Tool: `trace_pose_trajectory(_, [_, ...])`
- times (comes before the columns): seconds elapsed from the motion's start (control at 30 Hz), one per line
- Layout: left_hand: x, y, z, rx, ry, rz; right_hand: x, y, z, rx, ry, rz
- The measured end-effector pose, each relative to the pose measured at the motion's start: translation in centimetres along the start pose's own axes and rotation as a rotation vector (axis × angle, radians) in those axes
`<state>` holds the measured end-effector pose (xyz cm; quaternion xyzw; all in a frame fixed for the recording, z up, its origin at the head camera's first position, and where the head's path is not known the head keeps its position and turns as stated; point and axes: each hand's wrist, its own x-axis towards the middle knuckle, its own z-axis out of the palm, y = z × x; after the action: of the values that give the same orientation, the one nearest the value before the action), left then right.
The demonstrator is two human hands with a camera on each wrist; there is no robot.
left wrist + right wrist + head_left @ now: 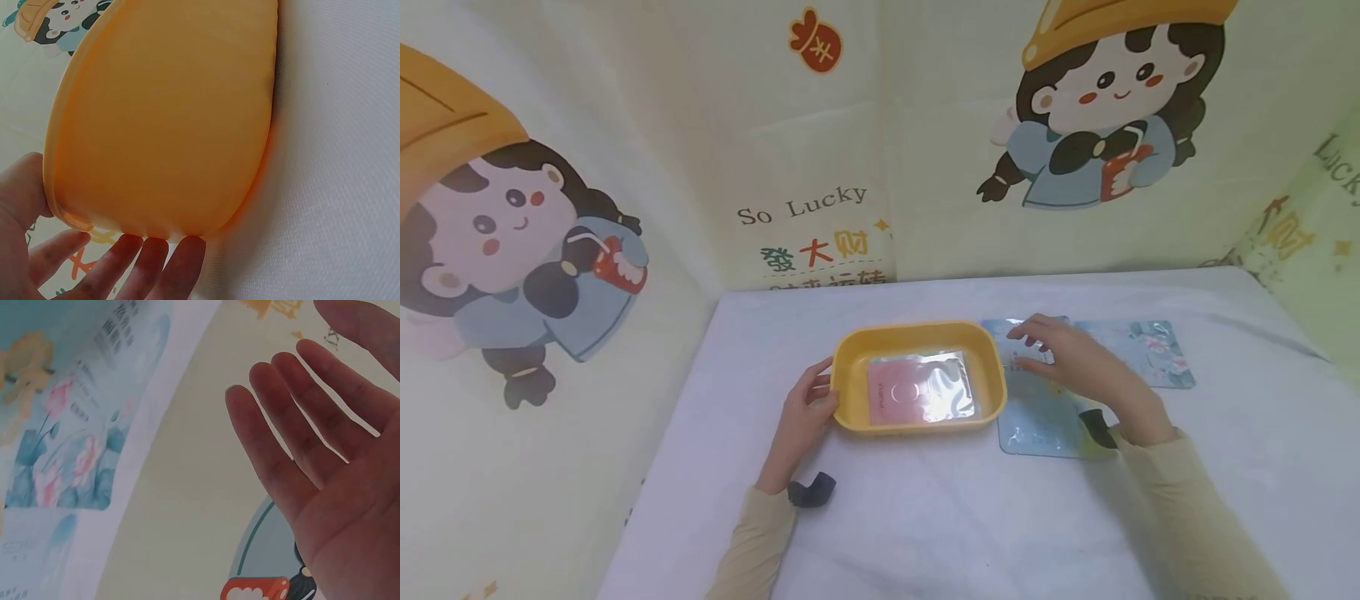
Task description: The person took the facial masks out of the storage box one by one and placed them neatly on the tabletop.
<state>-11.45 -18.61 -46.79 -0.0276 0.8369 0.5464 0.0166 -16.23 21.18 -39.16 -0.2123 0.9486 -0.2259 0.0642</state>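
A yellow plastic tray stands on the white table with a pink and silver sachet inside it. My left hand grips the tray's left end. In the left wrist view the thumb sits by the rim and the fingertips press along the outer wall of the tray. To the right of the tray, my right hand hovers over light blue sachets, thumb and fingers apart, nothing between them. The right wrist view shows the right hand with fingers spread, beside a flower-printed sachet.
Another blue sachet with pink flowers lies at the back right, partly behind the right hand. A white cloth covers the table. Cartoon-printed curtains close off the back and sides. Dark straps hang at both wrists.
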Motion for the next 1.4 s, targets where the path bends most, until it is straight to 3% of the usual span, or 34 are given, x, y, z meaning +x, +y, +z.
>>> trace_pose_trajectory(0.63, [0.0, 0.1, -0.2, 0.008, -0.001, -0.008, 2.1, -3.4, 1.7, 0.032, -0.003, -0.111])
trace_pose_trajectory(0.8, [0.1, -0.2, -0.2, -0.003, -0.005, 0.008, 2.4, -3.9, 2.2, 0.03, 0.011, -0.175])
trace_pose_trajectory(1.2, [-0.1, -0.3, 0.1, -0.009, 0.011, -0.001, 3.1, -4.8, 3.5, 0.08, -0.036, -0.207])
trace_pose_trajectory(1.4, [-0.3, -0.2, 0.1, -0.021, 0.009, -0.005, 3.6, -4.9, 4.2, 0.064, -0.04, -0.264])
